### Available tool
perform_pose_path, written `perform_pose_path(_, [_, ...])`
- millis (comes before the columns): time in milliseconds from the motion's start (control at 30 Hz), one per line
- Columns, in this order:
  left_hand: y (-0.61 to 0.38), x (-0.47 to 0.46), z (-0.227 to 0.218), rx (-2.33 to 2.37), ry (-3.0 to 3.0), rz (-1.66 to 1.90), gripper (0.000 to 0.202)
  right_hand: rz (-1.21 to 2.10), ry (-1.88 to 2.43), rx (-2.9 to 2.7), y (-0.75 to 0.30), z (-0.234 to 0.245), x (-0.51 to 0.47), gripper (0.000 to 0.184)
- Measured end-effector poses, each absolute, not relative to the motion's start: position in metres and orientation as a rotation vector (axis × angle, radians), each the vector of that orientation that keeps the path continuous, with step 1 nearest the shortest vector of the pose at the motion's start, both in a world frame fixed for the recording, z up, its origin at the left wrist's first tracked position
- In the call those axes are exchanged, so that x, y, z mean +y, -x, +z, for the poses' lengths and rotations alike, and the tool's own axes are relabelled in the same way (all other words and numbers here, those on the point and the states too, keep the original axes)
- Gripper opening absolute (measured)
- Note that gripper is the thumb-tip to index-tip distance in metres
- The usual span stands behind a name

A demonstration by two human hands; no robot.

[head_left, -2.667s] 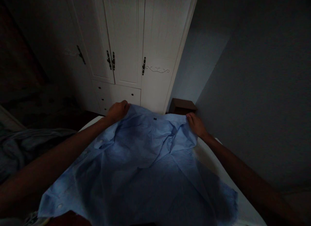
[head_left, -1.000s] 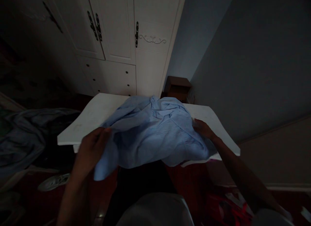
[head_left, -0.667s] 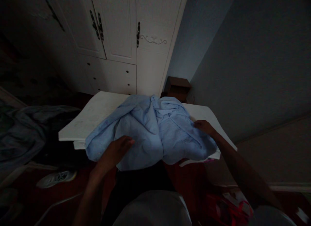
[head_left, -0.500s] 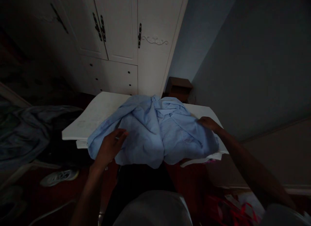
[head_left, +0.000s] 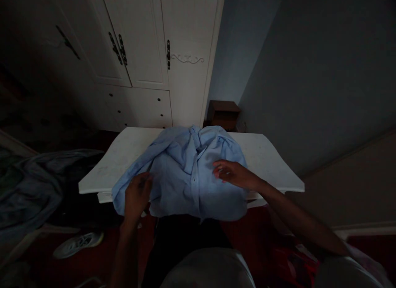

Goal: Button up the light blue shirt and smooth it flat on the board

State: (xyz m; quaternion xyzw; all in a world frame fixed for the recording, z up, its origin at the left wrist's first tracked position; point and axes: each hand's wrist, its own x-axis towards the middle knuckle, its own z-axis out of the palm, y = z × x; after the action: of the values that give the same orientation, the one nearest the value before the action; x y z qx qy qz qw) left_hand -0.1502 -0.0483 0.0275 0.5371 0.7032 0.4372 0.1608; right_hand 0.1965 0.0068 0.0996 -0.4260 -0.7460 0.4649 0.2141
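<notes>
And the shirt (head_left: pixel 177 178), stretched between both hands moments ago, is down across the counter (head_left: pixel 114 158) now! Here's the right hand (head_left: pixel 233 173), swung in from the shirt's outer edge to its front. The cloth on that side has come inward too, leaving more counter showing, while the left hand (head_left: pixel 137 196) has edged outward toward the left sleeve.

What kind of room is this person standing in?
Probably a bedroom or dressing area in a home. A tall white wardrobe with dark handles stands behind the white table, clothing is heaped at the left, and a shoe lies on the floor.
</notes>
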Motion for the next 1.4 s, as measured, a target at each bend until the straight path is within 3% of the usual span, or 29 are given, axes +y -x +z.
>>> perform_pose_path(133, [0.153,-0.086,0.011,2.09,-1.287,1.365,0.038,0.927,1.396,-2.057,-0.233,0.079,0.036,0.029])
perform_pose_path(267, [0.151,-0.11,-0.024,2.064,-1.057,1.285,0.041,0.58,1.748,-2.062,-0.27,0.053,0.034,0.03])
perform_pose_path(467, [0.141,-0.107,-0.06,1.709,-1.055,1.263,0.053,0.698,1.943,-1.846,-0.304,0.018,0.023,0.022])
perform_pose_path(700, [0.141,-0.107,-0.05,1.606,-0.847,1.199,0.066,0.301,1.932,-2.006,-0.292,0.0,0.024,0.046])
perform_pose_path(900, [0.132,-0.114,-0.032,1.635,-0.894,1.119,0.057,0.322,1.863,-2.099,-0.27,0.009,0.021,0.028])
perform_pose_path(1167, [0.15,-0.126,-0.037,1.721,-0.865,1.264,0.045,0.269,1.781,-1.929,-0.301,0.022,0.038,0.026])
perform_pose_path(1300, [0.176,-0.135,-0.045,1.649,-0.54,1.473,0.059,0.103,1.847,-1.644,-0.352,0.025,0.055,0.03])
perform_pose_path(1400, [0.184,-0.135,-0.053,1.64,-0.465,1.428,0.07,0.058,1.892,-1.539,-0.382,0.021,0.062,0.028])
